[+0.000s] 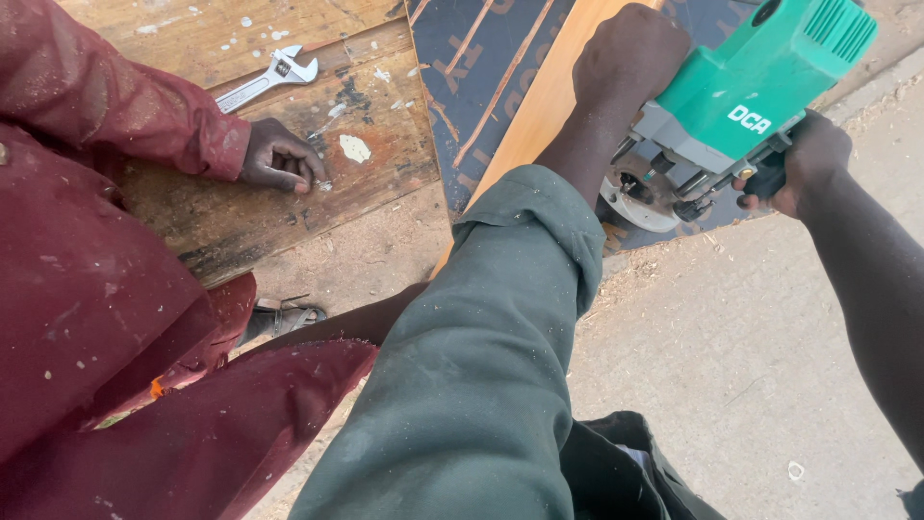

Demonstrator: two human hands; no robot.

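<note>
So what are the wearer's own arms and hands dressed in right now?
The left arm wears a grey-green work sleeve, dusty, rolled into a thick cuff at the forearm. The left hand is bare, no glove. The right arm shows no sleeve, and the right hand is bare too. No watch or rings visible.

A small white logo label point(749, 118) sits on the green housing of the power tool point(770, 67) in the upper right of the frame, slanted along the casing. Orange printed lettering point(481, 58) runs across the dark panel point(462, 106) at the upper middle, partly hidden. No packages, signs or screens appear anywhere in the frame.
</note>
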